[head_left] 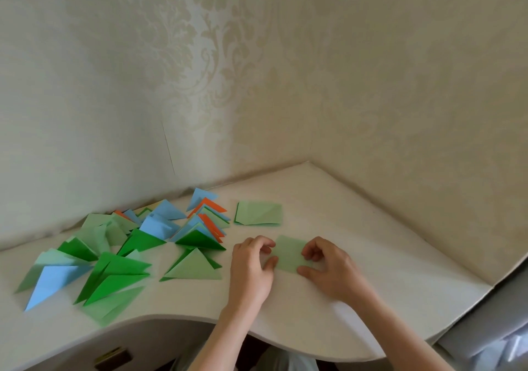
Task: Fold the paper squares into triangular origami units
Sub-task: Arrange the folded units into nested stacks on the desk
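Observation:
A pale green paper [288,253], folded into a small rectangle, lies flat on the white desk [357,270]. My left hand [251,270] pinches its left edge between thumb and curled fingers. On the opposite edge my right hand [328,267] pinches the paper the same way. Just behind sits a small stack of pale green paper squares [258,213]. Several folded triangular units [114,256] in dark green, pale green, blue and orange are spread over the left half of the desk; the nearest is a pale green triangle [194,267].
The desk fits into a corner between two wallpapered walls [371,113]. Its front edge [177,317] curves inward toward me. A drawer handle [114,357] shows below the desk at the left. A grey surface [491,327] lies past the desk's right end.

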Demonstrator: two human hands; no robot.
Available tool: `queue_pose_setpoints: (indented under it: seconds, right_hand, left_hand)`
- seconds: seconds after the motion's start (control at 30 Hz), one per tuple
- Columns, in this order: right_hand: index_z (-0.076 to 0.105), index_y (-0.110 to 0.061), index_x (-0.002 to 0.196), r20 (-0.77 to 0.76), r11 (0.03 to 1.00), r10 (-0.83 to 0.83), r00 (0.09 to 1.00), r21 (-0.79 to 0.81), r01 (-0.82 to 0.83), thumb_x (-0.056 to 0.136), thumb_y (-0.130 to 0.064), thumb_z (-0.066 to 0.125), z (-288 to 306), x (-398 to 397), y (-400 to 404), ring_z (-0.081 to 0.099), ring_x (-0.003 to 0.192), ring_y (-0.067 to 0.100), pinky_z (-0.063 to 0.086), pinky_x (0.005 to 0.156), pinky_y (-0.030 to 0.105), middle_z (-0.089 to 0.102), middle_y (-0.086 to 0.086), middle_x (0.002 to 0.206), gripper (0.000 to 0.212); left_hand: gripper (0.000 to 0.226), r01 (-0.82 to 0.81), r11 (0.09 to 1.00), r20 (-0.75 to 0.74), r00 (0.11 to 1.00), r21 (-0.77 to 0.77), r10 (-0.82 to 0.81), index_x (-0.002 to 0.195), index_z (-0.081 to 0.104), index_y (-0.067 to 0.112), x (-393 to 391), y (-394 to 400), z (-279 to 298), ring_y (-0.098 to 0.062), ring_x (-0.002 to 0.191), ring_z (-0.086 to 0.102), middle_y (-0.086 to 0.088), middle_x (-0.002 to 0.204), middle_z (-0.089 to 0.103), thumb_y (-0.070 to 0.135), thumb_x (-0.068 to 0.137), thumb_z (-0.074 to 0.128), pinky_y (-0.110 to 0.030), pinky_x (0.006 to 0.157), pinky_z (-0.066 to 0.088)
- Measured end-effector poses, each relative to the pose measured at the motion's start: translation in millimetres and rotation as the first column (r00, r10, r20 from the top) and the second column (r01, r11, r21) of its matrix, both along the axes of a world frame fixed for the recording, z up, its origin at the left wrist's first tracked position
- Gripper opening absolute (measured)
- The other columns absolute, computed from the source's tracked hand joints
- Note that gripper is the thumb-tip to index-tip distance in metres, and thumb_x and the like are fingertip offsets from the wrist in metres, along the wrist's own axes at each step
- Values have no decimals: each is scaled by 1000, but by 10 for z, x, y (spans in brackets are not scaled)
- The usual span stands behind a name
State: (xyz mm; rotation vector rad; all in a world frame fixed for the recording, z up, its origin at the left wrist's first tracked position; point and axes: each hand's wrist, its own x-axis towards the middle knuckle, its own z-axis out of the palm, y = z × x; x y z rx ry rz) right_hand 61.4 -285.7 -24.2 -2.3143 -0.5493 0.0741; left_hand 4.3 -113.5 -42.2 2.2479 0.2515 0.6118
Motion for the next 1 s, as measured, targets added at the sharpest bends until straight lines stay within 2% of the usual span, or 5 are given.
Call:
queue_pose_setpoints:
  seconds: [0.1, 0.47, 0.67, 0.83, 1.0]
  right_hand:
    - [51, -32, 80, 3, 1000, -11, 1000, 14, 10, 70, -21, 79, -10, -13, 9, 51, 78, -4, 37, 68, 6, 56, -15, 80, 32]
    - [50, -31, 82, 4, 999, -41, 999, 6, 41, 74, -31, 75, 38, -104, 48, 49, 76, -1, 39, 72, 19, 54, -18, 80, 26]
    - [58, -33, 92, 134, 998, -3, 991, 68, -6, 73, 1, 56, 102, -125, -134, 51, 92, 7, 38, 74, 20, 56, -18, 92, 39]
    - [49, -35, 125, 200, 968, 222, 954, -165, -190, 58, 6, 37, 211, -157, -258, 36, 117, -3, 29, 100, 24, 46, -25, 121, 79]
    - [49, -37, 125, 183, 915, 371, 910, -242, -324, 67, -14, 49, 200, -168, -129, 44, 116, -9, 30, 102, 20, 53, -30, 119, 63]
  left_hand:
    - [31, -2, 998, -21, 1000, -71, 1, 88, 64, 27, -20, 27, 41, -4, 77, 59, 12, 81, 63, -3, 79, 65, -13, 69, 46]
    - [34, 36, 964, 65, 996, 265, -55, 104, 64, 14, -242, -548, -4, -19, 87, 56, 1, 90, 64, -3, 74, 63, -23, 75, 41]
    - [22, 136, 942, 38, 987, 307, -155, 104, 65, 17, -281, -387, 90, -16, 96, 56, 4, 95, 65, 25, 83, 62, -28, 77, 49]
    - [39, 227, 918, -18, 972, 324, -234, 104, 64, 25, -361, -67, 134, -7, 91, 57, 13, 102, 62, 49, 74, 68, -25, 79, 47]
    - [23, 307, 896, -22, 948, 321, -317, 102, 68, 23, -400, 131, 207, -5, 93, 60, 14, 101, 66, 26, 80, 71, -15, 80, 44]
